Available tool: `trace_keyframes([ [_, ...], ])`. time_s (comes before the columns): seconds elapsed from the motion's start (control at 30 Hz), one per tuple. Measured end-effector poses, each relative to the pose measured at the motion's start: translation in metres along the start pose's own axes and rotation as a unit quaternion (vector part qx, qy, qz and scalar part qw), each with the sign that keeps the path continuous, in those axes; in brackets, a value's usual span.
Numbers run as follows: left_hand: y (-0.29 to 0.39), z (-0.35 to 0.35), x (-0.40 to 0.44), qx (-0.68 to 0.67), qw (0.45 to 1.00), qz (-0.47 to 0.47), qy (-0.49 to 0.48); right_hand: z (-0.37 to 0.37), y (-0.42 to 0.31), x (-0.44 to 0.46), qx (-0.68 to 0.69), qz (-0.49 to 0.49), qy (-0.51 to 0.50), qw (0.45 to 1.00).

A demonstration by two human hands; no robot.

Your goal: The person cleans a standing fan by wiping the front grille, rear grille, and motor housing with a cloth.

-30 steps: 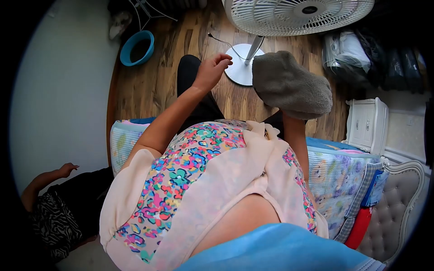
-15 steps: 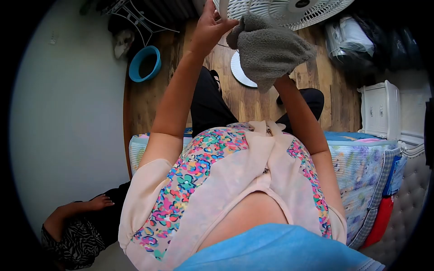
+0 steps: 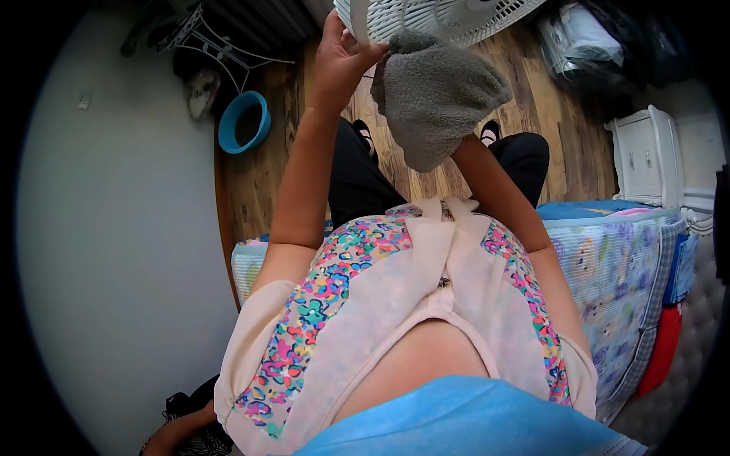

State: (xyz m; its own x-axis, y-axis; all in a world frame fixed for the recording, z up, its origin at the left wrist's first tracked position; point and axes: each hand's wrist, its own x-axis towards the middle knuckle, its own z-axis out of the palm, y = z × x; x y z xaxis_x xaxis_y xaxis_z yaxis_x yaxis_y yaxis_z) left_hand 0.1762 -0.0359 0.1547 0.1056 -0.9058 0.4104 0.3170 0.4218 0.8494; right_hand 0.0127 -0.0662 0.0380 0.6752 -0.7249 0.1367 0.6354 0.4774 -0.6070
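At the top of the view is a white fan grille (image 3: 487,24), cut off by the frame edge. My left hand (image 3: 342,64) is closed on its left rim, with the thumb pointing right. A grey terry cloth (image 3: 445,99) covers my right hand, and only the wrist and forearm (image 3: 487,163) come out below it. The bunched upper end of the cloth touches the lower edge of the grille, near my left thumb. The fingers of my right hand are hidden inside the cloth.
A blue basin (image 3: 262,129) stands on the wooden floor (image 3: 563,133) at left, near a white metal rack (image 3: 220,45). Plastic-wrapped bundles (image 3: 585,45) and a white cabinet (image 3: 646,156) are at right. I sit on a bed (image 3: 601,258). Another person's arm (image 3: 179,429) shows at lower left.
Fan, cloth and both hands appear further left in the view, which has itself shifted. The cloth hangs lower, and the white disc on the floor is no longer visible. Less of the other person shows.
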Motion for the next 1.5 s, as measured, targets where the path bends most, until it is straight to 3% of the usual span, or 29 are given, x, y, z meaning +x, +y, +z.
trace_keyframes([
  [0.03, 0.002, -0.001, -0.001, 0.024, 0.999, -0.02, 0.004, 0.003, -0.002, -0.002, -0.222, -0.066, -0.005, 0.973],
  [0.1, 0.001, -0.004, -0.004, 0.048, 0.998, -0.042, 0.008, 0.01, -0.008, -0.011, -0.432, -0.128, -0.009, 0.893],
  [0.2, -0.002, -0.006, -0.005, 0.095, 0.994, -0.049, 0.001, 0.042, -0.034, -0.023, -0.262, -0.067, -0.048, 0.962],
  [0.23, -0.001, -0.004, -0.005, 0.099, 0.994, -0.052, 0.004, 0.054, -0.04, -0.029, -0.492, -0.123, -0.032, 0.861],
  [0.3, -0.002, -0.004, -0.003, 0.105, 0.993, -0.053, 0.004, 0.053, -0.039, -0.03, -0.689, -0.174, -0.013, 0.704],
  [0.47, -0.003, -0.01, 0.0, 0.079, 0.996, -0.003, -0.041, -0.03, 0.01, -0.017, -0.62, -0.134, 0.032, 0.772],
  [0.5, -0.003, -0.01, -0.001, 0.085, 0.995, 0.007, -0.05, -0.02, 0.008, -0.018, -0.619, -0.134, 0.032, 0.773],
  [0.53, -0.005, -0.011, -0.001, 0.086, 0.995, 0.006, -0.05, 0.002, 0.001, -0.021, -0.546, -0.163, -0.003, 0.822],
  [0.63, -0.008, -0.015, -0.001, 0.043, 0.997, 0.028, -0.055, 0.037, -0.028, -0.021, -0.441, -0.193, -0.045, 0.875],
  [0.67, -0.003, -0.014, -0.003, 0.059, 0.998, -0.008, -0.036, 0.034, -0.033, -0.017, -0.421, -0.187, -0.043, 0.887],
  [0.73, 0.003, -0.008, -0.006, 0.074, 0.996, -0.044, -0.017, 0.023, -0.039, -0.013, -0.4, -0.164, -0.023, 0.901],
  [0.83, -0.001, -0.007, -0.007, 0.042, 0.999, 0.017, 0.009, 0.015, -0.038, -0.009, -0.368, -0.147, -0.02, 0.918],
  [0.9, -0.014, -0.025, -0.01, 0.222, 0.973, 0.063, -0.013, 0.015, -0.027, -0.006, -0.342, -0.147, -0.026, 0.928],
  [1.1, -0.012, -0.019, -0.01, 0.212, 0.976, 0.049, -0.022, 0.007, 0.017, 0.01, -0.299, -0.107, -0.059, 0.946],
  [1.17, -0.015, -0.018, -0.008, 0.208, 0.976, 0.061, -0.032, 0.009, 0.022, 0.005, -0.573, -0.141, -0.042, 0.806],
  [1.2, -0.016, -0.018, -0.009, 0.204, 0.976, 0.071, -0.04, 0.012, 0.021, -0.002, -0.573, -0.141, -0.042, 0.807],
  [1.23, -0.019, -0.021, -0.009, 0.204, 0.976, 0.071, -0.04, 0.014, 0.014, -0.011, -0.643, -0.144, -0.03, 0.752],
  [1.37, -0.022, -0.024, -0.006, 0.219, 0.973, 0.062, -0.028, 0.024, -0.016, -0.038, -0.867, -0.141, 0.017, 0.477],
  [1.5, -0.018, -0.018, -0.008, 0.194, 0.979, 0.06, -0.013, 0.03, -0.032, -0.026, -0.849, -0.153, 0.06, 0.503],
])
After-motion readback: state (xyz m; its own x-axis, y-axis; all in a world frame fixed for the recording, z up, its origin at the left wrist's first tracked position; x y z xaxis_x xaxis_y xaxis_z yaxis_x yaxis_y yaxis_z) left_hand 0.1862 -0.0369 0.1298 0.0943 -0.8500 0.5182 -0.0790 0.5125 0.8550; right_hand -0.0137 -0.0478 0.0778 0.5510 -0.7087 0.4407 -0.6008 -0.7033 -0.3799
